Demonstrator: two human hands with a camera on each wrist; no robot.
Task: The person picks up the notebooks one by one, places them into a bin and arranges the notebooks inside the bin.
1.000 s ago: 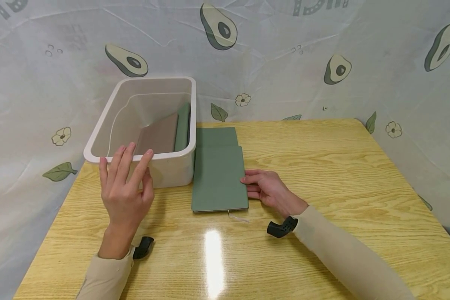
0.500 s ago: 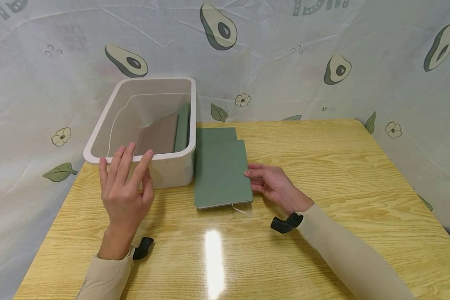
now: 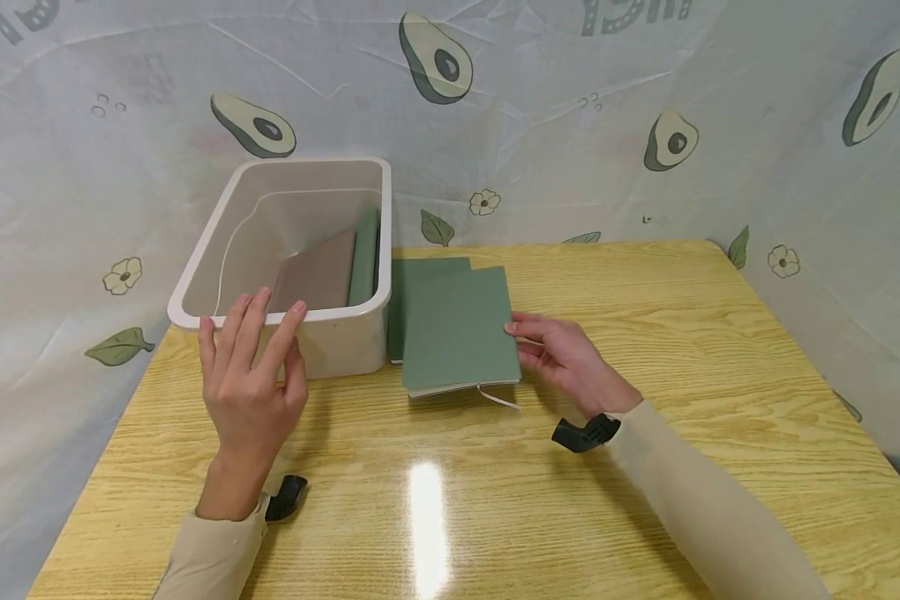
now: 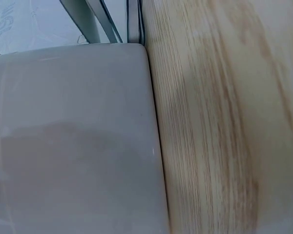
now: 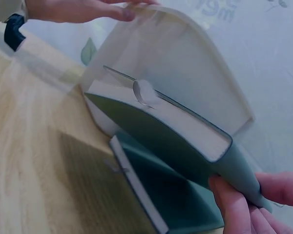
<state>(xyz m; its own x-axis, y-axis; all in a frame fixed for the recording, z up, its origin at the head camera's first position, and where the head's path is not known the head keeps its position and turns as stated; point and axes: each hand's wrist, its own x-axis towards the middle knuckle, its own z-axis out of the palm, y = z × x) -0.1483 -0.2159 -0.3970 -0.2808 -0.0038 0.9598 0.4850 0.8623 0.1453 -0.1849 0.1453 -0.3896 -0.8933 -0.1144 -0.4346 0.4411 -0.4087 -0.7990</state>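
Note:
My right hand (image 3: 558,354) pinches the spine edge of a green notebook (image 3: 459,329), thumb on one cover and fingers on the other. In the right wrist view this notebook (image 5: 176,131) is raised and tilted, with a pale ribbon (image 5: 142,95) hanging from its pages. Beneath it a second green notebook (image 5: 161,200) lies on the table, partly covered. On the near rim of a white plastic bin (image 3: 345,346) rests my left hand (image 3: 251,379), its fingers extended over the edge. Inside the bin a brown notebook (image 3: 317,271) and a green notebook (image 3: 363,258) lean against the right side.
The bin stands at the back left of the wooden table (image 3: 645,317), close to a hanging cloth (image 3: 540,108) printed with avocados. Both wrists carry a black camera mount (image 3: 585,433). A light reflection shows on the table's front middle.
My right hand has lifted the upper green notebook off the lower one and moved it back and to the right. My left hand has stayed on the bin's rim.

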